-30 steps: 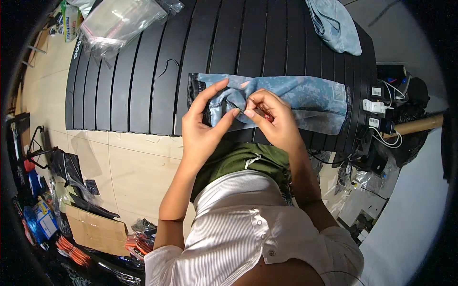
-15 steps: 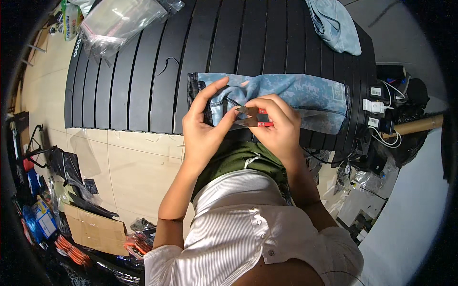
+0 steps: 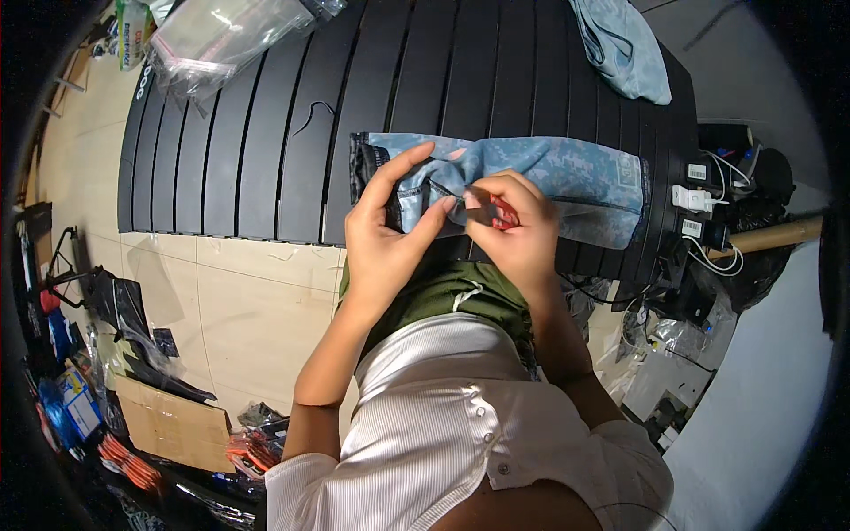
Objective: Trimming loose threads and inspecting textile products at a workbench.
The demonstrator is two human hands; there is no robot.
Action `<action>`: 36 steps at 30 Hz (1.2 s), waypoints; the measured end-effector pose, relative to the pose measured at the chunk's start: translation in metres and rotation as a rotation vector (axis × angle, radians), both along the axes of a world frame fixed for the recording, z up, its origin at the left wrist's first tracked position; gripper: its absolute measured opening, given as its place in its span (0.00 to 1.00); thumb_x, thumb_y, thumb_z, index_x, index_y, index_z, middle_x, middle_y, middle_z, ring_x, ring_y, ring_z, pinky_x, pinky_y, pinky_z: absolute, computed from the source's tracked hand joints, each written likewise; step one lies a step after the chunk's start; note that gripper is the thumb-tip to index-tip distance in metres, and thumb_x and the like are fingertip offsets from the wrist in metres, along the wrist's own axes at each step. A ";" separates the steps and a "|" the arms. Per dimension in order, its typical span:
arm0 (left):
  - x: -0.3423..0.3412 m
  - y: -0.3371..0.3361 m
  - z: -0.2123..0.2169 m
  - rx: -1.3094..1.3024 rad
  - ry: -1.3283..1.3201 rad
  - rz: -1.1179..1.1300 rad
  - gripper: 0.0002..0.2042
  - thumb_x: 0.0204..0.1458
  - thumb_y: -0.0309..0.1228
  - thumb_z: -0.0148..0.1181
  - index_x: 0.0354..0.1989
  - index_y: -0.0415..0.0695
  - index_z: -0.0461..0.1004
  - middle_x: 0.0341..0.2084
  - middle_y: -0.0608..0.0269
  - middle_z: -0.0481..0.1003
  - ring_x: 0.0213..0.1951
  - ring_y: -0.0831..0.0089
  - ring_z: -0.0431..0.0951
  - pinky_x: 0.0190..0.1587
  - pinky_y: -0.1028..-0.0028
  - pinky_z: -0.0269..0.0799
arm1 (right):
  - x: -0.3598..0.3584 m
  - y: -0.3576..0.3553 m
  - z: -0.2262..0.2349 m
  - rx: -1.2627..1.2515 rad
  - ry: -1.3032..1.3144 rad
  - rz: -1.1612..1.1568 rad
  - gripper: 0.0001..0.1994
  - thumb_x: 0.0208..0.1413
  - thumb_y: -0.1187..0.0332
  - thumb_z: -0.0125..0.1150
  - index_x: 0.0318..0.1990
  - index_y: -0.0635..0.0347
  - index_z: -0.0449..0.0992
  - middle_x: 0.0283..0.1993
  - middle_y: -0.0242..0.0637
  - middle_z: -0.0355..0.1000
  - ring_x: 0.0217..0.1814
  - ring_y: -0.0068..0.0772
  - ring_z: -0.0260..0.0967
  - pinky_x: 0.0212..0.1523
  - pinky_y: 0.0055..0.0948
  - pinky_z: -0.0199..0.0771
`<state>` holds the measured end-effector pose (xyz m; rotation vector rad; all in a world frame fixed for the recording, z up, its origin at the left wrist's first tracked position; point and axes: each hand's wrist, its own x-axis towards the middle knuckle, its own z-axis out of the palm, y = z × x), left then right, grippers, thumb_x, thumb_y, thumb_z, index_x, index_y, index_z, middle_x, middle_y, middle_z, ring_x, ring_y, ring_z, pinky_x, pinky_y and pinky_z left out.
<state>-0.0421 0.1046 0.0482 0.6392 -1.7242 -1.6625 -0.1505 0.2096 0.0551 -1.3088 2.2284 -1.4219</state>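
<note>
A blue camouflage-patterned fabric sleeve [image 3: 580,173] with dark stitched seams and black end bands lies across the dark slatted table in front of me. My left hand [image 3: 381,239] is closed on a gathered fold near its left end, thumb and forefinger pinching the seam. In my right hand [image 3: 524,239] is a pair of red-handled thread snips [image 3: 505,212], folded within the fingers. The right fingertips meet the left thumb at the seam. Its blades are mostly hidden by the fingers, and whether a thread is pinched there is too small to tell.
Another light blue cloth piece [image 3: 624,53] lies at the far right of the table [image 3: 230,168]. Clear plastic bags [image 3: 226,44] sit at the far left, and a dark thread scrap [image 3: 312,115] lies nearer. Chargers and white cables [image 3: 699,199] stand off the right edge.
The snips have turned back into my right palm, their blades away from the seam. My right fingertips have closed at the fold beside my left thumb. The sleeve has hardly shifted.
</note>
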 end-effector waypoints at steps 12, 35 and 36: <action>-0.001 -0.001 -0.001 0.058 0.004 0.008 0.22 0.42 0.19 0.62 0.49 0.36 0.68 0.45 0.60 0.71 0.46 0.77 0.70 0.49 0.78 0.64 | -0.003 0.002 0.004 0.009 0.043 0.028 0.10 0.40 0.80 0.63 0.33 0.61 0.74 0.30 0.34 0.71 0.29 0.20 0.70 0.30 0.16 0.66; -0.005 0.006 0.001 0.027 -0.008 0.056 0.19 0.42 0.18 0.59 0.46 0.35 0.69 0.42 0.60 0.73 0.44 0.76 0.71 0.49 0.78 0.64 | -0.001 0.006 -0.007 -0.039 0.423 -0.072 0.14 0.31 0.77 0.68 0.30 0.59 0.73 0.27 0.34 0.70 0.27 0.29 0.70 0.25 0.23 0.68; -0.005 0.006 0.003 0.047 -0.015 0.065 0.19 0.43 0.18 0.60 0.46 0.36 0.69 0.42 0.61 0.73 0.43 0.77 0.71 0.47 0.79 0.65 | -0.003 0.008 -0.008 -0.023 0.381 -0.103 0.13 0.32 0.78 0.67 0.30 0.59 0.73 0.26 0.33 0.70 0.27 0.25 0.69 0.24 0.20 0.66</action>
